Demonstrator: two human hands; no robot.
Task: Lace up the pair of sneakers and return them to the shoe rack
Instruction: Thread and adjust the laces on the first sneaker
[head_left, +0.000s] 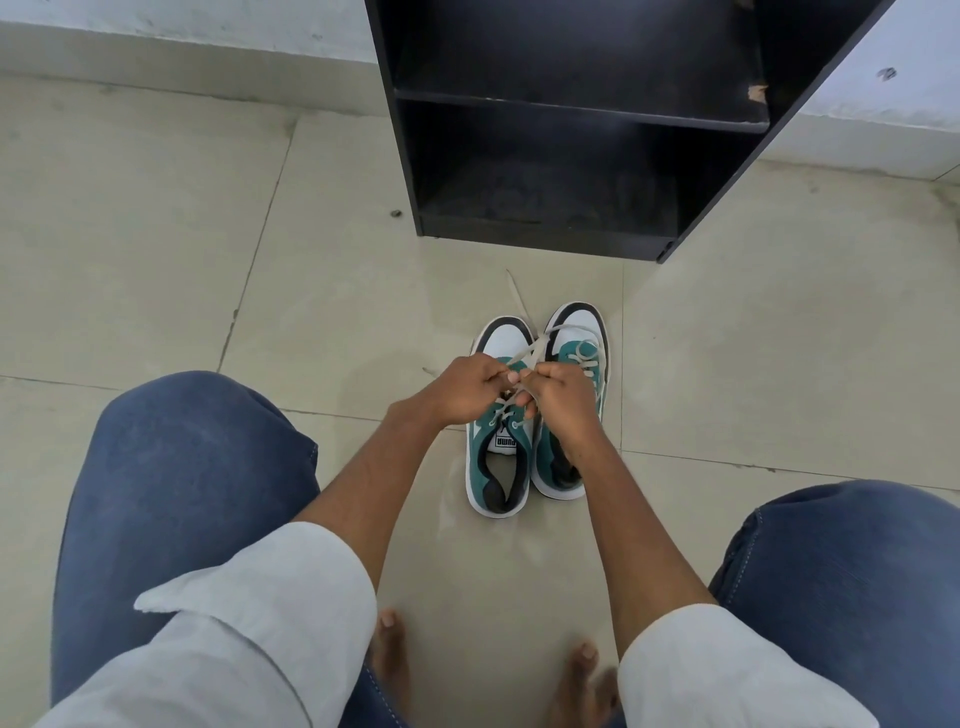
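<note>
Head view: we look down past our knees at a tiled floor (156, 234).
Sneakers: we see a teal, white and black pair side by side on the floor, toes pointing away from us toward the rack, their inner sides touching or nearly so.
Left sneaker (500, 467): heel opening and printed tongue label show; we have both hands over its eyelets.
Right sneaker (576, 338): just beside the first, already threaded through the eyelets we can see near the toe; our right forearm covers part of its heel.
Lace (540, 345): pale, flat; it rises from the left sneaker's eyelets into our hands, and loose lengths run forward across both toes, one end lying on the floor past the toes.
Left hand (467, 387): curled closed, fingertips pinching the lace.
Right hand (561, 402): curled closed too, pinching the lace right against the left hand, knuckles touching.
Shoe rack (582, 109): black, open-fronted, standing on the floor beyond the sneakers, near their toes but apart from them; both shelves we can see hold nothing.
Clothing: blue jeans, pale rolled sleeves, bare feet at the bottom edge.
</note>
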